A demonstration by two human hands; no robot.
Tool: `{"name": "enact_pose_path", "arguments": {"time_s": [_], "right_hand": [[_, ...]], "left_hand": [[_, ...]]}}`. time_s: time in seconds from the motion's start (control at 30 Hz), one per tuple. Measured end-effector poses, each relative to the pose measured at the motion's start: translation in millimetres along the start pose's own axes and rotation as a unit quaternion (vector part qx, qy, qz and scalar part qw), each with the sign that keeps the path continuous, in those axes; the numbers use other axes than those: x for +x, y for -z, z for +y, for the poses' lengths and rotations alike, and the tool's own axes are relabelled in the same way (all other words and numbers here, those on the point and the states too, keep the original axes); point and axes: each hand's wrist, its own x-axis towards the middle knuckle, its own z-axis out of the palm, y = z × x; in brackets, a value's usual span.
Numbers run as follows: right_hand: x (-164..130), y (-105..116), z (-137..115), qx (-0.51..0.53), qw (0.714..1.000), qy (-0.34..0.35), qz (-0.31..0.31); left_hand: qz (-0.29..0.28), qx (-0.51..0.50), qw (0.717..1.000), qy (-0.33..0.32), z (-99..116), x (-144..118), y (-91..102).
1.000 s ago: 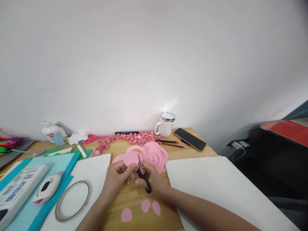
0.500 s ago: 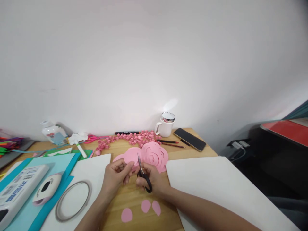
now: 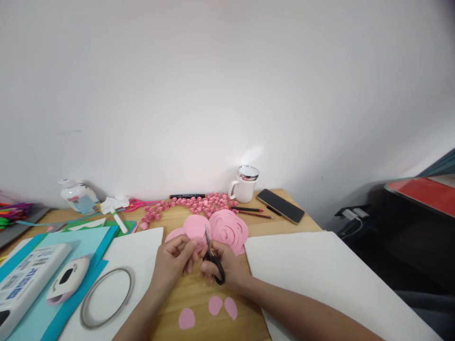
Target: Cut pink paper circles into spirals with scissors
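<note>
My left hand (image 3: 177, 253) pinches a round piece of pink paper (image 3: 196, 227) at its lower edge. In my right hand (image 3: 225, 263) is a pair of scissors (image 3: 213, 259) with black handles, its blades pointing up along the right edge of that paper. Behind the hands lie pink paper discs (image 3: 227, 229) with spiral cuts. Nearer to me, a few small pink paper pieces rest on the wooden table, one of them an oval (image 3: 186, 318). Many small rolled pink paper roses (image 3: 202, 203) are spread at the back.
A white mug (image 3: 245, 184), a phone (image 3: 280, 206) and pencils (image 3: 249, 209) stand or lie by the wall. On the left are a tape roll (image 3: 106, 298), coloured paper, a white box (image 3: 31, 279) and a bottle (image 3: 78, 195). White board (image 3: 320, 279) covers the right.
The pink paper in my left hand has turned slightly, and the scissors have shifted a little to the right along its edge. Both hands keep their holds.
</note>
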Motion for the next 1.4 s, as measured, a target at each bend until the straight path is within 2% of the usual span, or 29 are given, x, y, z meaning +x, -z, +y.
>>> {"name": "enact_pose_path", "arguments": {"time_s": [0.07,0.3,0.4,0.6,0.77,0.93,1.4], "right_hand": [[-0.3,-0.4,-0.4,0.001,1.000,0.011,-0.016],[-1.2,-2.6,-3.6,0.004,0.999,-0.002,-0.049],[0.5,-2.4,-2.2,0.027,0.998,0.028,-0.051],[3.3,-1.9,0.9,0.059,0.996,0.047,-0.041],[3.8,-0.6,1.6,0.042,0.997,0.055,-0.036],[2.8,1.0,-0.2,0.007,0.999,0.043,-0.022],[0.5,3.4,1.6,-0.006,1.000,0.017,-0.012]], "left_hand": [[-0.018,0.016,1.000,0.006,0.2,-2.3,-3.7],[0.017,0.021,0.999,0.020,-0.6,-6.0,-8.2],[0.013,0.042,0.999,0.014,1.1,-7.3,-8.4],[-0.002,0.060,0.998,0.008,5.2,-7.5,-8.6],[-0.007,0.049,0.999,0.012,6.9,-6.6,-7.0],[-0.006,0.046,0.999,0.005,9.9,-7.3,-6.8],[-0.008,0.044,0.999,0.011,7.5,-5.0,-1.4]]}}
